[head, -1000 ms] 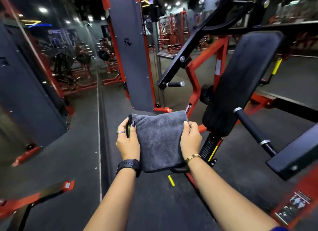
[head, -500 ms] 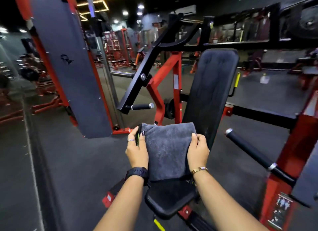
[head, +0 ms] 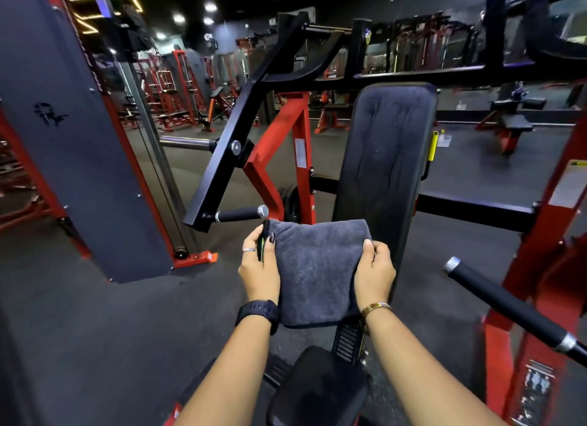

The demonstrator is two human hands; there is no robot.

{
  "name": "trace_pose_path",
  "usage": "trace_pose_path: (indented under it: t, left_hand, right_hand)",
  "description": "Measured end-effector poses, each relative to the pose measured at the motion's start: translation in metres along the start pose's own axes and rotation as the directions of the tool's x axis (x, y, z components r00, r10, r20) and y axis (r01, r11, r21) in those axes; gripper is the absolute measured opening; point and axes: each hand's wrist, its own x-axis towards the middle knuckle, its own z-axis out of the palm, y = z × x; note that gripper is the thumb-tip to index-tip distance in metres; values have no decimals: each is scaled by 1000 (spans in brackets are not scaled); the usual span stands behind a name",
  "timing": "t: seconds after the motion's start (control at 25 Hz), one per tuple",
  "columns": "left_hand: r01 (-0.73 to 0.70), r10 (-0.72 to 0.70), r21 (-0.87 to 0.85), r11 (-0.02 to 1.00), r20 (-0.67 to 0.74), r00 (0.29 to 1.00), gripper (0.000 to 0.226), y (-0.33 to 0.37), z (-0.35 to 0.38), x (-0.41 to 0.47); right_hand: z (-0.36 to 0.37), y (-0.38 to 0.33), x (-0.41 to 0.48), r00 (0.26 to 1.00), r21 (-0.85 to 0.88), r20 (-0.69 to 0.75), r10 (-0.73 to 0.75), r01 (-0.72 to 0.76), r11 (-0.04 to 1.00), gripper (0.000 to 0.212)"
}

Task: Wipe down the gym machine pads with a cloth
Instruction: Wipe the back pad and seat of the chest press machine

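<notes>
The red-and-black gym machine (head: 292,146) stood ahead, its tall black back pad (head: 387,158) upright and its seat pad (head: 317,390) low in front. A folded grey cloth (head: 317,266) was held before the back pad's lower part, above the seat pad. The left hand (head: 259,270) gripped its left edge, thumb on top. The right hand (head: 374,273) gripped its right edge.

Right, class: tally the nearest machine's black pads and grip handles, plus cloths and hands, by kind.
2 pads: back pad, seat pad
2 handles: left handle, right handle
1 cloth
2 hands: left hand, right hand
Total: 7
</notes>
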Motion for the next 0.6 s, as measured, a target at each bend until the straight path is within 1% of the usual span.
trace_pose_path:
  t: [0.16, 0.28, 0.4, 0.6]
  left_hand:
    - [-16, 18, -57, 998, 30, 999, 28, -28, 41, 66]
    - [-28, 29, -45, 999, 37, 999, 26, -46, 68, 111]
    - [-53, 55, -37, 998, 42, 998, 23, -56, 88, 151]
    - [-78, 85, -64, 995, 123, 989, 22, -67, 113, 190]
  right_hand:
    - [47, 9, 55, 999, 11, -36, 16, -16, 1000, 24]
    - [78, 13, 92, 998, 6, -57, 34, -34, 999, 24]
    - [110, 18, 123, 996, -1, -82, 22, -22, 1000, 24]
    - [138, 25, 153, 988, -16, -151, 17, -20, 1000, 26]
